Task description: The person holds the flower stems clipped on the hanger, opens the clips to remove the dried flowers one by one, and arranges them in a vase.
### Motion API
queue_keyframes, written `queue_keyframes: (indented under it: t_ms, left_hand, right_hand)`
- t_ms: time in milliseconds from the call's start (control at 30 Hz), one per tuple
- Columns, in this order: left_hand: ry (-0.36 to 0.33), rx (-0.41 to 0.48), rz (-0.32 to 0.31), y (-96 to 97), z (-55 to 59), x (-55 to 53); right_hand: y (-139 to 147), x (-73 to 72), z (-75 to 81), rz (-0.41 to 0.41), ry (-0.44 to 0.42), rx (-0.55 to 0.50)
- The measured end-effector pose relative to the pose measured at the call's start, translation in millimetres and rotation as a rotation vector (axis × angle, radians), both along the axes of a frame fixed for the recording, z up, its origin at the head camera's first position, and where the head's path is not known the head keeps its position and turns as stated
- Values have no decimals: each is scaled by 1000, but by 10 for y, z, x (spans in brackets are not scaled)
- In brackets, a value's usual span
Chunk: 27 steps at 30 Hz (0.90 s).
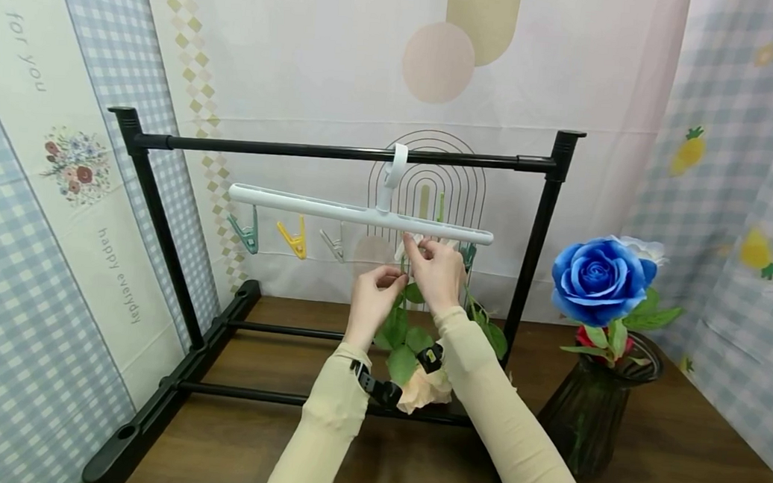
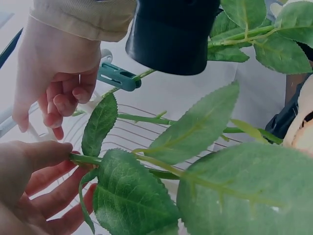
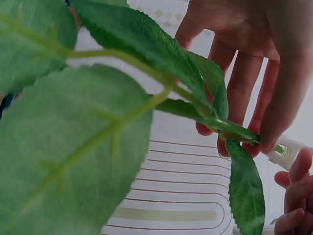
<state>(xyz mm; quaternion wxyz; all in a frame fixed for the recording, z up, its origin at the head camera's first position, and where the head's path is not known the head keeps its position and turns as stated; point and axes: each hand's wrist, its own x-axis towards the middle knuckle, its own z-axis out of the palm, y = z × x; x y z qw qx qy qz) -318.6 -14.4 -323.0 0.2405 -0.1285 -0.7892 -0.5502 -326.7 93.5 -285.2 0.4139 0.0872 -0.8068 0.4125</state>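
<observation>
A white hanger [image 1: 335,209] hangs tilted from the black rack, with a row of coloured clips along its underside. My left hand [image 1: 374,304] pinches the green stem [image 2: 85,158] of a leafy artificial flower between thumb and fingers. Just above it, my right hand [image 1: 436,275] grips a white clip [image 3: 288,152] under the hanger bar. The stem's cut end lies at that clip's mouth. A teal clip [image 2: 119,77] farther right has another leafy stem in its jaws. A peach rose [image 1: 426,390] hangs head down below my wrists; which stem bears it is hidden by leaves.
The black rack [image 1: 265,148] stands on a brown wooden table [image 1: 265,442]. Left on the hanger are teal, yellow [image 1: 295,239] and pale clips. A dark glass vase [image 1: 586,416] holding a blue rose [image 1: 601,280] and other flowers stands at the right.
</observation>
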Motion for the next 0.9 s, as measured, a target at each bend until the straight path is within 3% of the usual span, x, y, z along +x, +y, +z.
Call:
queue_keyframes:
  t_ms: [500,767,900]
  left_hand:
    - [-41,11,-17,-24,-8,1]
    - [-106,-41,31,-44,-10,-29]
    - [-99,-45,32,-44,-8,-26]
  right_hand:
    - [-1,-9,-12,24,28,17]
    - [10,-8,-6,49,26,15]
    - [31,-17,-24,51,18,3]
